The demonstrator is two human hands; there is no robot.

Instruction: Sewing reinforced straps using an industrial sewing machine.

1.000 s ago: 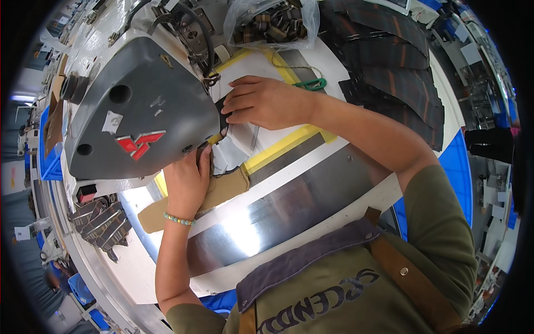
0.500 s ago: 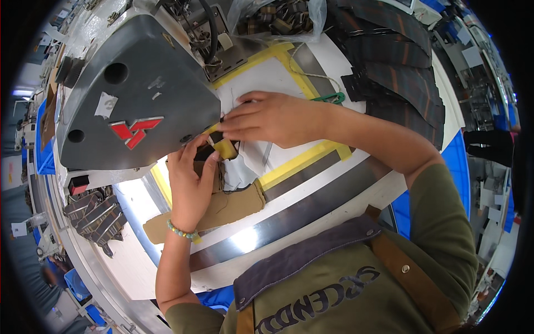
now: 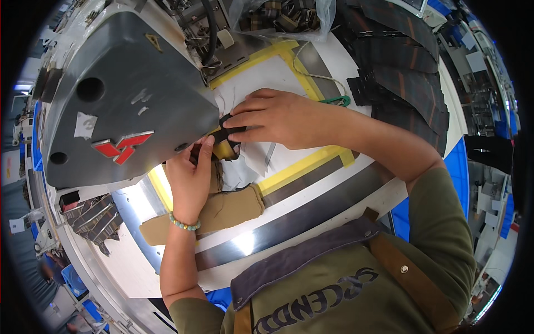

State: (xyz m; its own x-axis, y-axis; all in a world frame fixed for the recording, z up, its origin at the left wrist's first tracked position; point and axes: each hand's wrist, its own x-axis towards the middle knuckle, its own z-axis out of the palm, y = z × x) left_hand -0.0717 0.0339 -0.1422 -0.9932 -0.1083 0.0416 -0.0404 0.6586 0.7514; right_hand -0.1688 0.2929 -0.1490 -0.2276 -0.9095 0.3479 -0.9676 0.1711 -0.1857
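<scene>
At the tip of the grey sewing machine head (image 3: 128, 100), both hands meet over a small dark fabric piece with a yellow patch (image 3: 225, 150). My left hand (image 3: 189, 175) pinches its near left side, thumb against the bent fingers, some of which are hidden under the machine head. From the right, my right hand (image 3: 281, 119) holds the piece's far edge with curved fingertips; its thumb is out of sight. A light grey-white sheet lies just under the piece. The needle area is hidden behind the machine head.
A tan cardboard strip (image 3: 233, 210) lies near my left wrist. Yellow tape (image 3: 297, 168) frames the white work surface. A green tool (image 3: 338, 101) with a cord is beyond my right forearm. Dark striped fabric panels (image 3: 400, 67) are stacked right; plaid pieces (image 3: 94, 220) lie left.
My left hand has shifted slightly, its fingers reaching further under the machine head and the thumb drawing in. The dark piece shows more between the hands. The whole view has turned a little.
</scene>
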